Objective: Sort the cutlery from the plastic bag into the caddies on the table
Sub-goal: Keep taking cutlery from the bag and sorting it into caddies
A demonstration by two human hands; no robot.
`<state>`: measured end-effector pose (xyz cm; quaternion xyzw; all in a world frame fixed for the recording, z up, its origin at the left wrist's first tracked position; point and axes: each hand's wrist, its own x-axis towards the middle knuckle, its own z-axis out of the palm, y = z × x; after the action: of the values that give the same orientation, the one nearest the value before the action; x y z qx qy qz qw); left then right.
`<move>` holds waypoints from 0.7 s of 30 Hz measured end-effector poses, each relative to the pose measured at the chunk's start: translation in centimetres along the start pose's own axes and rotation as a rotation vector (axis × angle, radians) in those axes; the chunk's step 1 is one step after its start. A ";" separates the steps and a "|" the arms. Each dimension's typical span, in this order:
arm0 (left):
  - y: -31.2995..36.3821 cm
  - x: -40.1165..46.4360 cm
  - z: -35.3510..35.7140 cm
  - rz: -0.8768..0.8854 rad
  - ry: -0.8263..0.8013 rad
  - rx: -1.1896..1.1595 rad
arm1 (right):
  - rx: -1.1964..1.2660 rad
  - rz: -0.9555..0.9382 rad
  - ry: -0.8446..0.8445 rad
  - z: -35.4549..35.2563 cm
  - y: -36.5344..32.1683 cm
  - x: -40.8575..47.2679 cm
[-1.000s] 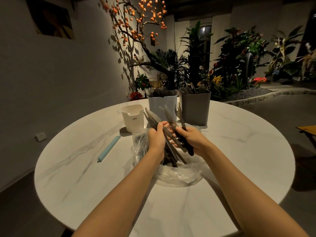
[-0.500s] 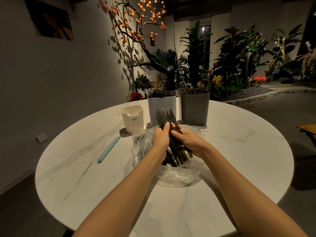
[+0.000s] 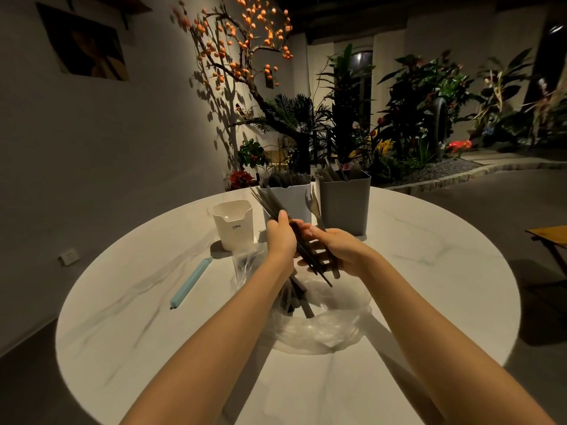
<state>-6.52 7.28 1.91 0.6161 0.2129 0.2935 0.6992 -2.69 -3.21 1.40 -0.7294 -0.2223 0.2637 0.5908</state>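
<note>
My left hand point(image 3: 280, 237) grips a bundle of dark cutlery point(image 3: 270, 202) whose tips point up and to the left. My right hand point(image 3: 336, 251) holds a fork point(image 3: 313, 207) and the bundle's lower ends, just above the clear plastic bag point(image 3: 319, 328). More dark cutlery point(image 3: 296, 297) lies in the bag under my hands. Behind stand three caddies: a cream one point(image 3: 233, 225) on the left, a white one point(image 3: 290, 199) in the middle and a grey one point(image 3: 345, 204) on the right. The white and grey caddies hold cutlery.
The round white marble table point(image 3: 122, 302) bears everything. A light blue bag clip point(image 3: 190, 282) lies left of the bag. Plants and an orange-berried tree point(image 3: 245, 50) stand behind the table. A wooden seat edge point(image 3: 549, 236) shows at the right.
Both hands have lifted a little above the bag. The bundle in my left hand has tilted to the left, and a fork has come apart from it in my right hand.
</note>
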 end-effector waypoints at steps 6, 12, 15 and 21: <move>2.0 1.4 0.9 0.043 0.007 -0.349 | 0.284 0.103 0.043 -0.6 -1.0 0.2; 1.8 2.0 1.9 0.125 0.019 -0.290 | 0.856 0.080 0.247 0.5 -0.8 1.3; 1.3 1.9 2.2 0.123 -0.029 -0.264 | 0.903 0.082 0.308 1.0 -0.9 1.8; 0.7 2.2 2.5 0.095 -0.089 -0.177 | 0.889 0.104 0.366 1.6 -1.4 2.3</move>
<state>-3.32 6.99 3.15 0.5740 0.1254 0.3161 0.7449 -1.95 -0.29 2.24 -0.4508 0.0563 0.2296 0.8608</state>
